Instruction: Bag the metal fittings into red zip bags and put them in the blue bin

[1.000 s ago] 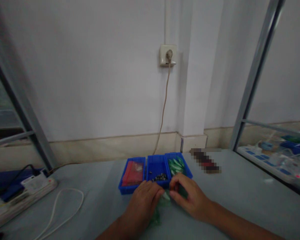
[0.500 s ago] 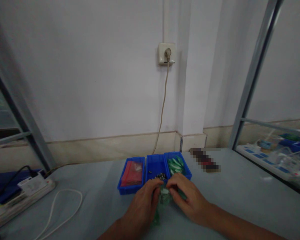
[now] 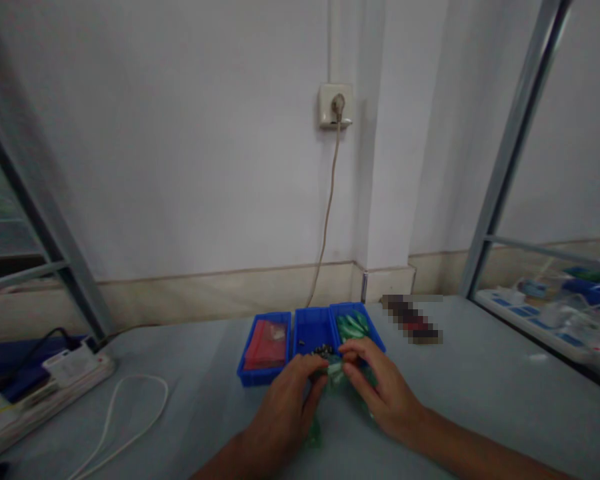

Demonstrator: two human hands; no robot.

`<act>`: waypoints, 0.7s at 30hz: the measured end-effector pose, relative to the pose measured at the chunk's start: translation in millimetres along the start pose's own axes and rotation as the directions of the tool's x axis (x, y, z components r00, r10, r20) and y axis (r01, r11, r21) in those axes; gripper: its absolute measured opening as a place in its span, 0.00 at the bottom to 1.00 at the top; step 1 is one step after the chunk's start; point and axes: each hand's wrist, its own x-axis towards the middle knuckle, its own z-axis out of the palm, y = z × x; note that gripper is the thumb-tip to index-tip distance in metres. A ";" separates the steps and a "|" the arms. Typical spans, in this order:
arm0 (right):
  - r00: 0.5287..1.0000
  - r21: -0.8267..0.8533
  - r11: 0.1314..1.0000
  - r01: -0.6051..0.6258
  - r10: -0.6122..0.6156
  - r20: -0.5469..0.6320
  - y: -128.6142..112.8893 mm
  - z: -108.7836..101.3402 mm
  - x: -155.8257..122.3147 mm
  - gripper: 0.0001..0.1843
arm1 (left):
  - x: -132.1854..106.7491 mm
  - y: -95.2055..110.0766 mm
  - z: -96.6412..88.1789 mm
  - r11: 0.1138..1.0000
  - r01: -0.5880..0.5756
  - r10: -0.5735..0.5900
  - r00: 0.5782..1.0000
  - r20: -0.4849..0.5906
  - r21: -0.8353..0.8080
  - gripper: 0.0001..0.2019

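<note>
Between my two hands, just in front of the blue bins, is a thin green see-through plastic bag (image 3: 336,379). My left hand (image 3: 293,400) pinches its left side between thumb and fingers. On the other side my right hand (image 3: 380,387) has thumb and fingertips closed at the bag's upper edge. Part of the green plastic hangs below my left hand. The middle blue bin (image 3: 314,325) holds small dark and shiny metal pieces (image 3: 323,349), too small to name. More green bags (image 3: 353,325) fill the right bin, partly behind my right hand.
The left blue bin (image 3: 245,377) holds red plastic bags (image 3: 267,343). A white cable loop (image 3: 166,393) and a power strip (image 3: 100,367) lie at left. Another strip (image 3: 530,320) with plugs is at right. A blurred-out object (image 3: 413,320) lies behind the bins, near the wall.
My hands have shifted slightly, with the fingertips a little farther apart and the bag's top stretched between them. The view has moved slightly; the bins stay put.
</note>
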 end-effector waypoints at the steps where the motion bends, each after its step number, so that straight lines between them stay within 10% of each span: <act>1: 1.000 -0.007 1.000 0.011 -0.011 0.013 0.2 -0.2 1.1 0.11 | 0.6 0.3 -0.6 1.000 -0.015 0.015 1.000 -0.007 -0.006 0.09; 21: 0.988 0.033 0.994 0.102 -0.105 0.115 -11.0 -1.4 9.4 0.07 | 0.7 4.5 -8.3 0.995 -0.096 0.098 0.991 0.092 -0.022 0.14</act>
